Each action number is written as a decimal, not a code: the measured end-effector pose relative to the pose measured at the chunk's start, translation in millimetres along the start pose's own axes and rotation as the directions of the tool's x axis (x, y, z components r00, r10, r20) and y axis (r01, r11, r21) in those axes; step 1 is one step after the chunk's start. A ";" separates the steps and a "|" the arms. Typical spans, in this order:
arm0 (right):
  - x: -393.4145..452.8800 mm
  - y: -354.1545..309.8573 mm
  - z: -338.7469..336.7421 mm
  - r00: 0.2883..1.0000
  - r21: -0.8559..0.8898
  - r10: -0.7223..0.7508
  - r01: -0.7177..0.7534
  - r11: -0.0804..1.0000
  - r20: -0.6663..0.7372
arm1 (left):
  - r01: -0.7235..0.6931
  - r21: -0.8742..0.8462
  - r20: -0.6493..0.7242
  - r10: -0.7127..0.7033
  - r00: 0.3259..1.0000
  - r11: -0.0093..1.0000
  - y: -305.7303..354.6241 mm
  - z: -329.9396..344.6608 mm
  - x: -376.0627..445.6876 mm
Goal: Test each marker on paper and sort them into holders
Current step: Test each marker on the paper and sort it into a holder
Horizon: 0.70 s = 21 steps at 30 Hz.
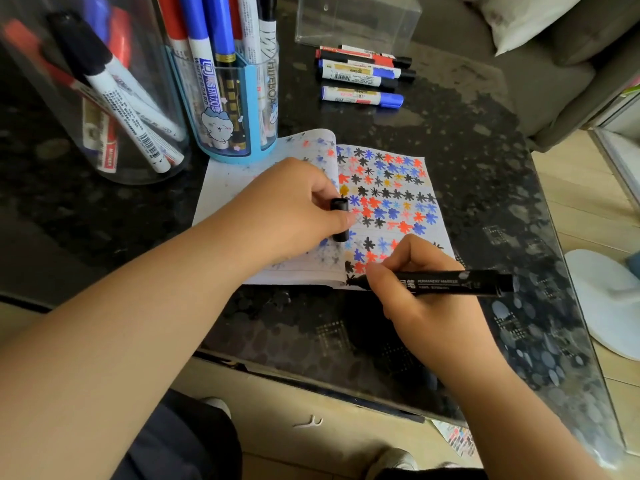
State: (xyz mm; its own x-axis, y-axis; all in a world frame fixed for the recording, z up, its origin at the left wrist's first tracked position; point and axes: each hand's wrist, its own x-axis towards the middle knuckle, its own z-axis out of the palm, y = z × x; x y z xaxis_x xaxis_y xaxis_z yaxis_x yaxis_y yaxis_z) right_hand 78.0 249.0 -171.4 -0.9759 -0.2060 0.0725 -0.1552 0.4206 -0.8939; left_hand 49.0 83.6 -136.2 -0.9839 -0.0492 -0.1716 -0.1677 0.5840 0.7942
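Though lying level, marker (450,283) tip leftward

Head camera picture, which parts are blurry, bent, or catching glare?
Head view: the clear jar at the near left is soft and bowed by the wide lens; the glossy table shows pale window glare on the right; the black marker and notebook are sharp.
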 end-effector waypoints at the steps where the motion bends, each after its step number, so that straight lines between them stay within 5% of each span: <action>1: -0.1 -0.7 0.4 1.000 -0.007 0.010 -0.010 1.000 0.009 | 0.002 -0.001 0.002 -0.002 1.000 1.000 0.2 -0.1 -0.2; 6: 1.5 -1.9 -2.6 0.998 -0.052 0.035 -0.038 0.998 -0.058 | 0.006 -0.004 -0.004 -0.006 1.000 1.000 1.2 0.2 0.2; 10: 0.6 -9.9 -13.8 0.984 0.229 0.139 -0.111 0.967 -0.109 | 0.046 -0.224 -0.005 -0.049 0.999 0.974 1.0 -2.6 1.5; 15: 2.9 -22.2 -28.3 0.990 0.390 0.032 0.025 0.920 -0.139 | 0.214 -0.700 0.156 -0.146 0.977 0.681 10.8 -6.6 -1.9; 21: 4.2 -30.2 -30.3 0.977 0.466 -0.023 0.123 0.876 -0.214 | 0.274 -0.789 0.250 -0.121 0.961 0.550 17.8 -3.1 -7.8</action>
State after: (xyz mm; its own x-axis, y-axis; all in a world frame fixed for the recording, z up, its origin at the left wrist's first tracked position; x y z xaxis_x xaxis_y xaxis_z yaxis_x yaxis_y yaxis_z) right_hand 74.0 262.2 -130.7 -0.9823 -0.0216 0.1859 -0.1840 -0.0689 -0.9805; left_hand 53.5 91.9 -118.9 -0.9097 0.0841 -0.4067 -0.4104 -0.3309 0.8497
